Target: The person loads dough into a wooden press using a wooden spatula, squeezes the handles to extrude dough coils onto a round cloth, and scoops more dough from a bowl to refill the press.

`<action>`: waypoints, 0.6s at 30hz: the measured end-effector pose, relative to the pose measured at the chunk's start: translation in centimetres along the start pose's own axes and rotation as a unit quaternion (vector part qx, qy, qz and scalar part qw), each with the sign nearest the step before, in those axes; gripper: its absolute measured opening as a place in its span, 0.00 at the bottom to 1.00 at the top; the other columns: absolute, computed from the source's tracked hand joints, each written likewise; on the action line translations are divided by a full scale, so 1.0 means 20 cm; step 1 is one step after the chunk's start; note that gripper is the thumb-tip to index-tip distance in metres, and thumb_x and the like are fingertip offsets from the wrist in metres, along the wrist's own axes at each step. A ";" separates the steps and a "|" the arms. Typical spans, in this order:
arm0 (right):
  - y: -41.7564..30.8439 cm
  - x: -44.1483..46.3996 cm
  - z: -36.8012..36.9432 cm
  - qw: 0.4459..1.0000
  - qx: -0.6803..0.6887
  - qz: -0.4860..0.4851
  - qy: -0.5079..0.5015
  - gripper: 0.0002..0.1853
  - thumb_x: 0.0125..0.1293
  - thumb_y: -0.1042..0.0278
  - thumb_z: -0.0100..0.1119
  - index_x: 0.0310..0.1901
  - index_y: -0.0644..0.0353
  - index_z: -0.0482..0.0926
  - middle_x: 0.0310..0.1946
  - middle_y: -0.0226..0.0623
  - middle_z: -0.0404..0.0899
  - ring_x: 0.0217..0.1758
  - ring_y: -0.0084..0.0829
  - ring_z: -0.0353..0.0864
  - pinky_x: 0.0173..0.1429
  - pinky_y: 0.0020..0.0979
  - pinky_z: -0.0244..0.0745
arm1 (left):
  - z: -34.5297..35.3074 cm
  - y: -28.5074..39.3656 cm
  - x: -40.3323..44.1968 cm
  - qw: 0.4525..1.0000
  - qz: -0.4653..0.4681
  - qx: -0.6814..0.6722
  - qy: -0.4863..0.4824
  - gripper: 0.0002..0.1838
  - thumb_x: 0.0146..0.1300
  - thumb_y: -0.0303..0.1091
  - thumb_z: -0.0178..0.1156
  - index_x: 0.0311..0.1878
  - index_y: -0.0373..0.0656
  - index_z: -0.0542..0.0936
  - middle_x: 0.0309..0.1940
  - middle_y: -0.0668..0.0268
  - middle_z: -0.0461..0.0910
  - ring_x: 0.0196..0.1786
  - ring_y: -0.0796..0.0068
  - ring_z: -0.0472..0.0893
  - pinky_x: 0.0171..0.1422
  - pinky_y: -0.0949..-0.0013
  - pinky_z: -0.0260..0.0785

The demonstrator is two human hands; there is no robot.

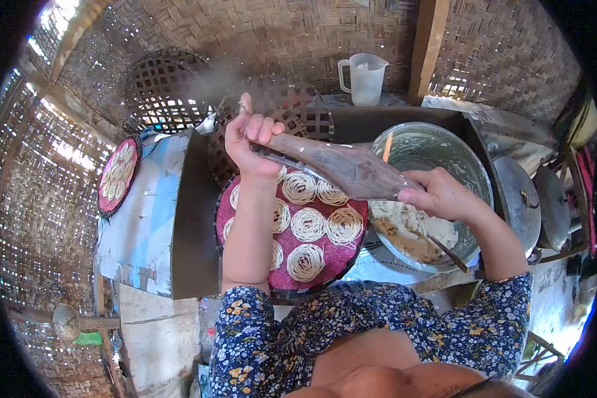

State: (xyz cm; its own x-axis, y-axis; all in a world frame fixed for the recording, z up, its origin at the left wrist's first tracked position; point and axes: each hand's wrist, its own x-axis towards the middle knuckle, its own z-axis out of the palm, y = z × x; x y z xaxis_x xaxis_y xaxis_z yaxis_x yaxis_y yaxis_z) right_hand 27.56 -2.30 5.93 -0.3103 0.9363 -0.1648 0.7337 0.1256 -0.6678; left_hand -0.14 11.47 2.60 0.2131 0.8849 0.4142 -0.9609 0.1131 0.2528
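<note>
A long, weathered wooden noodle press (355,166) is held up between my two hands, slanting down to the right. My left hand (255,136) has its fingers curled round the upper left end, with one digit pointing up. At the lower right end, my right hand (441,192) grips with the thumb on top. Beneath the press lies a round tray (288,242) covered in deep pink cloth, with several coiled noodle nests (307,224) on it. To the right, a large metal basin (474,159) contains pale dough (438,229) with brownish patches and a stick (444,252).
Woven baskets (166,86) lean at the back left, near rising steam. A plastic jug (367,79) stands behind the basin. Another pink tray of nests (119,174) rests at the far left. Round metal lids (519,199) stand at the right. Woven bamboo walls surround the workspace.
</note>
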 end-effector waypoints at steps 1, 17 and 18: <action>0.01 -0.01 0.00 1.000 -0.002 0.001 0.002 0.32 0.57 0.37 0.51 0.42 0.65 0.77 0.21 0.47 0.76 0.27 0.41 0.79 0.35 0.36 0.72 | 0.01 -0.02 0.01 0.999 -0.020 -0.029 -0.010 0.18 0.61 0.35 0.44 0.52 0.41 0.73 0.14 0.77 0.61 0.20 0.83 0.63 0.34 0.74 0.62; 0.11 -0.02 0.02 0.999 0.004 -0.015 0.038 0.33 0.56 0.35 0.50 0.40 0.65 0.77 0.22 0.47 0.76 0.26 0.38 0.79 0.34 0.36 0.72 | -0.39 -0.44 -0.16 0.766 -0.383 0.513 0.054 0.24 0.66 0.45 0.46 0.61 0.41 0.64 0.59 0.64 0.66 0.60 0.69 0.65 0.63 0.68 0.57; 0.12 -0.02 0.02 0.999 0.008 -0.014 0.042 0.33 0.56 0.36 0.50 0.40 0.65 0.77 0.21 0.47 0.76 0.26 0.37 0.79 0.34 0.36 0.72 | -0.39 -0.45 -0.16 0.771 -0.380 0.508 0.052 0.26 0.66 0.47 0.46 0.61 0.41 0.63 0.58 0.64 0.66 0.59 0.70 0.66 0.62 0.68 0.58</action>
State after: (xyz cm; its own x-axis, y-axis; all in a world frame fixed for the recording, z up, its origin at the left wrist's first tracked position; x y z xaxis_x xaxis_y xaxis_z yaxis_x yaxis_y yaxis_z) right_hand 29.12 -2.53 4.11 -0.2777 0.9568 -0.0856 0.7161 0.1468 -0.6824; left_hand 6.35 11.09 -7.89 0.5801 0.7750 -0.2505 0.0814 0.2509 0.9646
